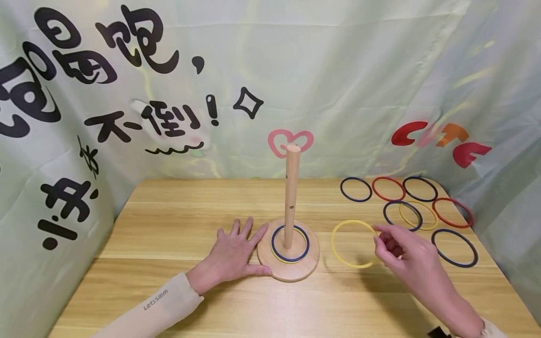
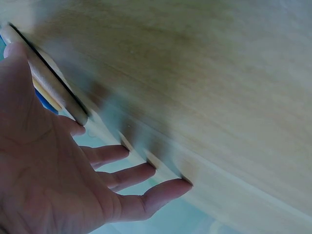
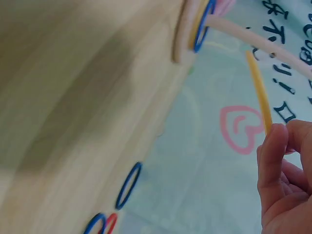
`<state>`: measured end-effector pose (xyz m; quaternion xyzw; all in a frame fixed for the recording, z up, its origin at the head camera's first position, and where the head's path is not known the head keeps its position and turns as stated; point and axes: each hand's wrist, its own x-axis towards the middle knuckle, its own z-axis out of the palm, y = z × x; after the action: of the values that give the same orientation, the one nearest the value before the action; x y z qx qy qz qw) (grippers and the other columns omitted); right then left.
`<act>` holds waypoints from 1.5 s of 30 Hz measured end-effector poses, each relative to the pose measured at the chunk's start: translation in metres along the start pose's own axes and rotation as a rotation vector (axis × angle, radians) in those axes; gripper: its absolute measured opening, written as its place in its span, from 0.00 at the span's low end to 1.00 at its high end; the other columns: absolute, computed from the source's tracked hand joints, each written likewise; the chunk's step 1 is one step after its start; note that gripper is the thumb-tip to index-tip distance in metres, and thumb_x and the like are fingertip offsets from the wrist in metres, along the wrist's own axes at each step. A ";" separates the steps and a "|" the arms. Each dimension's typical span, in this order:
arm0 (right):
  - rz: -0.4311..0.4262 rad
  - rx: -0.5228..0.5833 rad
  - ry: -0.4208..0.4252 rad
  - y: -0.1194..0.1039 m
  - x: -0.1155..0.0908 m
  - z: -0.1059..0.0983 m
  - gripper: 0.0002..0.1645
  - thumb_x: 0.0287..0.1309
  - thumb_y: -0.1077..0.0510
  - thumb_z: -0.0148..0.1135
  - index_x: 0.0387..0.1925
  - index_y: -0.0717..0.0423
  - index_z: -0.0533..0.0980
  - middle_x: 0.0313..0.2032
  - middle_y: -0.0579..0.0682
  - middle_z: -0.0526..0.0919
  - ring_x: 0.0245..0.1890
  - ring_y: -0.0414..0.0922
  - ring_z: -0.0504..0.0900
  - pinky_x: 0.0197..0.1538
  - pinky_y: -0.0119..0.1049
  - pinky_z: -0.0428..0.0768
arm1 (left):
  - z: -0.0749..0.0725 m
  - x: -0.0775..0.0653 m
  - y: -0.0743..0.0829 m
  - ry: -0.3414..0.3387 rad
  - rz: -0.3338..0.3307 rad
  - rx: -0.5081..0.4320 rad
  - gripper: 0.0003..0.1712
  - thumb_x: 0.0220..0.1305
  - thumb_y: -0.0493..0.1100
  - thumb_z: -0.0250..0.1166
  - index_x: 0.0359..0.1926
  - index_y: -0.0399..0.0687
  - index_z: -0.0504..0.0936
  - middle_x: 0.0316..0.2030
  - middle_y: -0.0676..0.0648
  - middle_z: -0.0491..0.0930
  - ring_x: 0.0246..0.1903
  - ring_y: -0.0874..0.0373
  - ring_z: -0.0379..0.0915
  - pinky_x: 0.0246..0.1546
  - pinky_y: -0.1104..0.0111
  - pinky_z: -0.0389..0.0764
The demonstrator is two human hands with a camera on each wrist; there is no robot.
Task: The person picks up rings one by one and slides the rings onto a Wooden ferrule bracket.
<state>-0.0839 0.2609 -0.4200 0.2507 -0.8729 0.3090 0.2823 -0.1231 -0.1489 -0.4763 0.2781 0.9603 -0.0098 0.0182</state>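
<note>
A yellow ring (image 1: 353, 221) is pinched at its right edge between thumb and fingers of my right hand (image 1: 407, 260), held above the table. In the right wrist view the same ring (image 3: 260, 92) appears nearly edge-on. My left hand (image 1: 236, 251) lies with fingers spread on the table, its thumb and index finger touching the left rim of a round wooden base (image 1: 291, 272). From that base rises an upright wooden peg (image 1: 291, 192). Around the foot of the peg lie a blue ring (image 1: 307, 249) and, mostly hidden under it, another yellow ring (image 1: 279, 258).
On the right of the wooden table (image 1: 177, 206) lie several blue, red and yellow rings, among them a blue ring (image 1: 435, 244) nearest the right hand and a red ring (image 1: 470, 217). One blue ring overlaps a yellow ring (image 1: 436, 218). A printed curtain (image 1: 338, 70) hangs behind.
</note>
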 end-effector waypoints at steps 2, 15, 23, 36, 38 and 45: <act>-0.004 0.045 0.010 -0.007 0.005 0.002 0.23 0.49 0.76 0.70 0.47 0.58 0.88 0.29 0.36 0.83 0.27 0.29 0.79 0.30 0.20 0.77 | 0.000 0.000 0.000 -0.004 -0.003 -0.006 0.69 0.57 0.92 0.54 0.88 0.58 0.58 0.79 0.31 0.64 0.71 0.22 0.66 0.49 0.24 0.75; 0.093 0.284 -0.012 -0.059 0.047 0.003 0.27 0.55 0.81 0.70 0.52 0.54 0.88 0.28 0.39 0.84 0.17 0.33 0.80 0.23 0.26 0.78 | 0.007 -0.001 -0.003 0.026 0.004 -0.024 0.70 0.56 0.93 0.53 0.88 0.57 0.60 0.78 0.30 0.65 0.70 0.21 0.67 0.47 0.23 0.75; 0.086 0.438 0.001 -0.081 0.072 -0.003 0.27 0.57 0.83 0.67 0.52 0.56 0.88 0.28 0.43 0.83 0.15 0.37 0.78 0.20 0.30 0.77 | 0.002 0.000 -0.002 -0.010 -0.005 -0.009 0.70 0.56 0.93 0.52 0.88 0.57 0.59 0.79 0.31 0.64 0.71 0.22 0.66 0.49 0.24 0.75; 0.102 0.631 0.147 -0.112 0.120 -0.006 0.20 0.62 0.79 0.64 0.51 0.63 0.88 0.26 0.54 0.81 0.15 0.41 0.75 0.18 0.31 0.73 | 0.000 0.000 -0.001 -0.014 0.002 -0.024 0.70 0.57 0.93 0.53 0.88 0.56 0.59 0.79 0.30 0.64 0.70 0.22 0.66 0.48 0.24 0.75; 0.116 0.661 0.158 -0.115 0.128 -0.005 0.18 0.64 0.78 0.64 0.51 0.63 0.88 0.26 0.55 0.81 0.15 0.42 0.75 0.18 0.31 0.73 | 0.000 0.000 -0.001 -0.016 0.005 -0.023 0.69 0.57 0.93 0.53 0.88 0.56 0.59 0.79 0.30 0.64 0.71 0.21 0.66 0.48 0.23 0.75; 0.152 0.728 0.160 -0.121 0.147 0.001 0.16 0.66 0.74 0.65 0.51 0.63 0.88 0.29 0.59 0.79 0.16 0.46 0.76 0.20 0.32 0.76 | -0.002 0.000 0.000 -0.005 0.011 -0.022 0.69 0.57 0.92 0.54 0.88 0.56 0.60 0.78 0.30 0.64 0.70 0.22 0.66 0.47 0.24 0.75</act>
<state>-0.1150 0.1388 -0.2769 0.2443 -0.6971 0.6377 0.2184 -0.1232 -0.1492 -0.4746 0.2830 0.9588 0.0000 0.0236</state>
